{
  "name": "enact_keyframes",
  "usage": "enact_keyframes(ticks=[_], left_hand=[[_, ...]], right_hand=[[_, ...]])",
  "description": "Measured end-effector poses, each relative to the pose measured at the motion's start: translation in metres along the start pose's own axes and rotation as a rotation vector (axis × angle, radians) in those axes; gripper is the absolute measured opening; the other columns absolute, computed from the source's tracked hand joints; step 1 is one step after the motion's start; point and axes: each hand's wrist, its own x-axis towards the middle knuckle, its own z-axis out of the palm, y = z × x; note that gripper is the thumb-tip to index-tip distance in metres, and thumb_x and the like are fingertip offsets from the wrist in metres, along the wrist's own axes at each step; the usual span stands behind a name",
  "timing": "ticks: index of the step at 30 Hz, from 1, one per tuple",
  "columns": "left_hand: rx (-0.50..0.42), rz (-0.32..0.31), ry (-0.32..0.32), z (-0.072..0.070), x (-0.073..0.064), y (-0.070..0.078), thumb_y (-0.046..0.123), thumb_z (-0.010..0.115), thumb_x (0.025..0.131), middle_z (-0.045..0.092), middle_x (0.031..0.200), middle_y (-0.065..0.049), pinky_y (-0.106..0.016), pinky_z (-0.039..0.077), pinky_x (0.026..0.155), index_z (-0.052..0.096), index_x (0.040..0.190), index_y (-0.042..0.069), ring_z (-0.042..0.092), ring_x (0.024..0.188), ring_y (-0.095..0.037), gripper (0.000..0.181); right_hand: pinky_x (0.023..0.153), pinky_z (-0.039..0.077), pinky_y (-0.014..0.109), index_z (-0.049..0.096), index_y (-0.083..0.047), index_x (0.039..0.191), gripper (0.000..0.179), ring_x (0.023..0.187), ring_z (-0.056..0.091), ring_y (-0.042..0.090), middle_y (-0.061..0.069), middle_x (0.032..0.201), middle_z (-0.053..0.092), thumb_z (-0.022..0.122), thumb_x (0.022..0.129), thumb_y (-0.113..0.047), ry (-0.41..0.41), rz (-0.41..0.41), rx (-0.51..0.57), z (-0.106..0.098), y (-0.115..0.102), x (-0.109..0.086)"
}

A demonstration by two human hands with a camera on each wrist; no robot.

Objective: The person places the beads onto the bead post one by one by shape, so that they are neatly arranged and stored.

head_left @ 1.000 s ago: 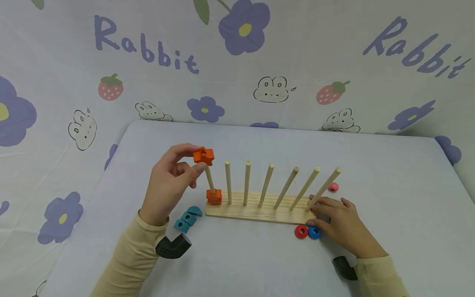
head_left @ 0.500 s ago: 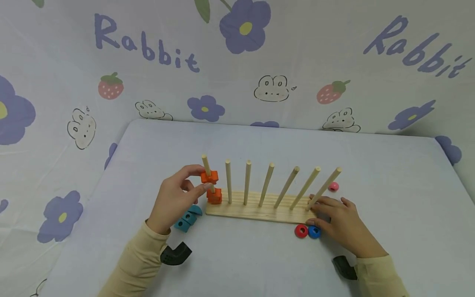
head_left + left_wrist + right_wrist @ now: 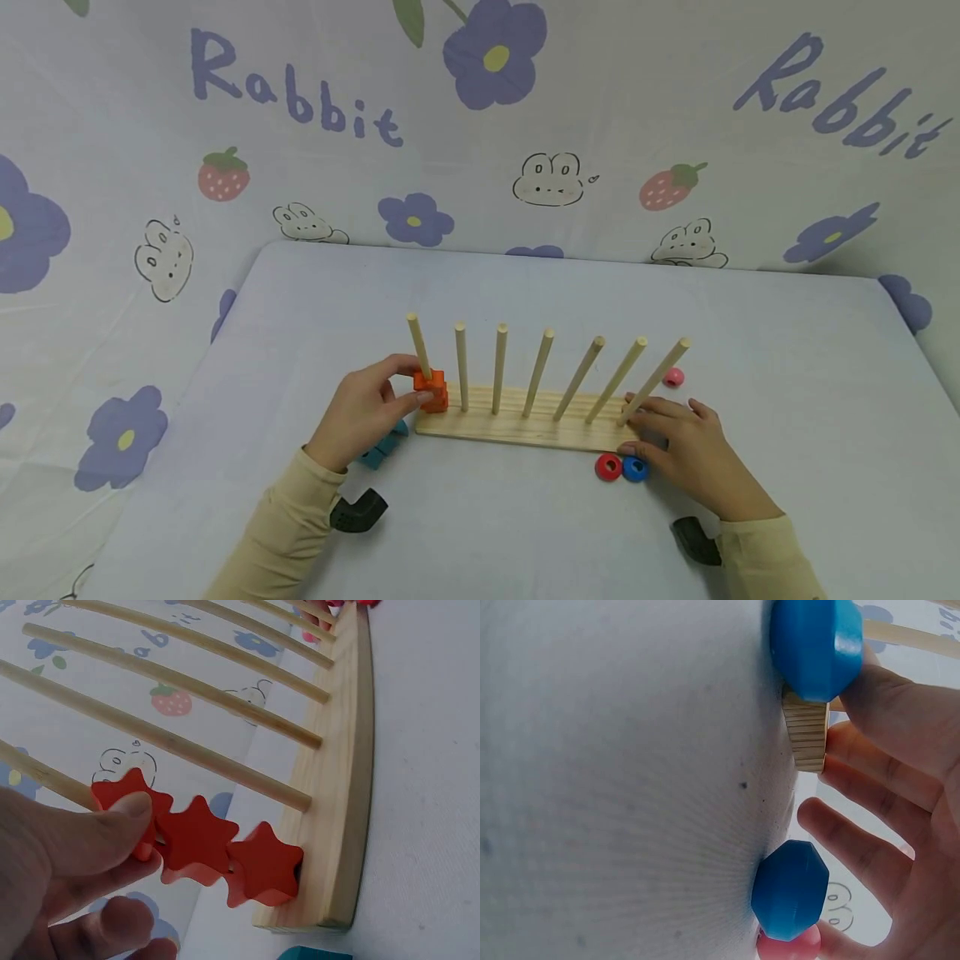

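Observation:
My left hand (image 3: pixel 371 408) pinches an orange star bead (image 3: pixel 124 787) between thumb and fingers. The bead is threaded on the leftmost peg (image 3: pixel 418 343) of a wooden peg board (image 3: pixel 517 429). Below it on that peg sit two more orange stars, a middle star (image 3: pixel 196 834) and a bottom star (image 3: pixel 266 859) by the base; small gaps show between them. At the board's other end, my right hand (image 3: pixel 690 458) grips the base, thumb on the near side and fingers on the end. A blue bead (image 3: pixel 817 645) lies close to the right thumb.
Teal blocks (image 3: pixel 384 450) lie under the left wrist, partly hidden. A red bead (image 3: pixel 604 475) sits beside the blue one before the board. Behind the right hand are a pink bead (image 3: pixel 674 375) and another blue bead (image 3: pixel 791 889). Several bare pegs stand upright along the board.
The left hand has come down from above the leftmost peg, sliding the orange star bead along it to near the stars below. The right hand and board have stayed put.

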Motion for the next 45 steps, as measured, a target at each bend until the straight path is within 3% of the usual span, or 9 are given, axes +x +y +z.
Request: enact_keyframes(ticks=[6, 14, 20, 26, 32, 39, 45], left_hand=[[0.018, 0.028, 0.006, 0.004, -0.001, -0.003, 0.022, 0.078, 0.081, 0.067, 0.106, 0.001, -0.024, 0.039, 0.046, 0.063, 0.109, 0.017, 0.041, 0.048, -0.004, 0.032], [0.006, 0.022, -0.018, 0.000, -0.008, -0.008, 0.024, 0.078, 0.081, 0.064, 0.116, -0.001, -0.023, 0.040, 0.048, 0.059, 0.122, 0.018, 0.043, 0.050, -0.006, 0.045], [0.039, -0.009, -0.024, -0.012, -0.022, -0.019, 0.020, 0.076, 0.083, 0.060, 0.111, -0.006, -0.022, 0.040, 0.052, 0.059, 0.121, 0.013, 0.042, 0.058, -0.009, 0.042], [0.054, -0.067, -0.121, -0.020, -0.045, -0.031, 0.018, 0.076, 0.083, 0.051, 0.102, -0.004, -0.022, 0.042, 0.056, 0.054, 0.102, 0.011, 0.046, 0.066, -0.008, 0.030], [0.085, -0.162, -0.185, -0.021, -0.066, -0.041, 0.017, 0.077, 0.081, 0.052, 0.098, -0.001, -0.022, 0.041, 0.056, 0.054, 0.108, 0.014, 0.045, 0.068, -0.007, 0.035], [0.085, -0.146, -0.167, -0.013, -0.073, -0.045, 0.016, 0.079, 0.080, 0.055, 0.097, 0.003, -0.022, 0.040, 0.057, 0.058, 0.106, 0.016, 0.044, 0.067, -0.007, 0.033], [0.097, -0.152, -0.209, -0.011, -0.077, -0.049, 0.014, 0.082, 0.075, 0.051, 0.088, 0.005, -0.021, 0.041, 0.056, 0.056, 0.100, 0.019, 0.045, 0.065, -0.007, 0.036]], right_hand=[[0.089, 0.035, 0.069, 0.075, -0.005, 0.098, 0.037, 0.099, 0.065, 0.032, 0.013, 0.106, 0.068, 0.086, 0.067, -0.023, 0.007, -0.004, -0.004, 0.000, 0.000, -0.001], [0.089, 0.034, 0.070, 0.074, -0.005, 0.098, 0.037, 0.099, 0.066, 0.032, 0.012, 0.106, 0.068, 0.086, 0.067, -0.023, -0.002, -0.005, 0.000, -0.001, 0.001, 0.000], [0.088, 0.036, 0.070, 0.075, -0.006, 0.098, 0.038, 0.097, 0.066, 0.031, 0.012, 0.105, 0.068, 0.086, 0.066, -0.024, 0.022, -0.020, -0.024, -0.006, 0.004, 0.005], [0.089, 0.035, 0.069, 0.074, -0.005, 0.099, 0.038, 0.098, 0.066, 0.032, 0.013, 0.106, 0.068, 0.086, 0.067, -0.022, 0.016, 0.002, -0.015, -0.010, 0.005, 0.006], [0.092, 0.032, 0.071, 0.074, -0.009, 0.102, 0.037, 0.103, 0.064, 0.032, 0.010, 0.111, 0.067, 0.084, 0.071, -0.025, -0.047, 0.032, 0.009, -0.010, 0.001, 0.005], [0.095, 0.030, 0.070, 0.074, -0.009, 0.104, 0.036, 0.104, 0.064, 0.032, 0.011, 0.112, 0.067, 0.083, 0.073, -0.026, -0.092, 0.068, 0.009, -0.009, -0.001, 0.003], [0.093, 0.032, 0.070, 0.075, -0.009, 0.101, 0.037, 0.103, 0.064, 0.031, 0.010, 0.110, 0.068, 0.084, 0.070, -0.027, -0.062, 0.044, 0.016, -0.003, 0.000, 0.002]])
